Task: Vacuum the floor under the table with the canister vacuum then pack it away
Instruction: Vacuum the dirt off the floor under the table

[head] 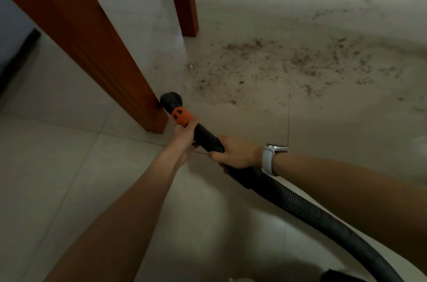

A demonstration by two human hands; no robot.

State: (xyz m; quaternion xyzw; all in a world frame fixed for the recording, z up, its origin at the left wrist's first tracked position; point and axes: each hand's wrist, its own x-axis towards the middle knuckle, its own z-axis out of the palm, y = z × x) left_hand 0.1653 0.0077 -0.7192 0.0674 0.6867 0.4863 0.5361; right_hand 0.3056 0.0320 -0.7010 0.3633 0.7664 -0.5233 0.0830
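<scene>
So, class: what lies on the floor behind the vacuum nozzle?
Scattered dirt lies on the tiles behind the nozzle, beside a table leg. The floor directly under the nozzle is hidden.

Both bare forearms reach forward and down along the black plastic vacuum wand [206, 137]. The left hand [184, 132] grips the wand farthest forward, just behind its orange collar. The right hand [235, 152] curls round the wand's rear end, wrist bent slightly inward.

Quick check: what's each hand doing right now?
Left hand: grips the vacuum wand by its orange collar.
Right hand: grips the wand's rear end.
</scene>
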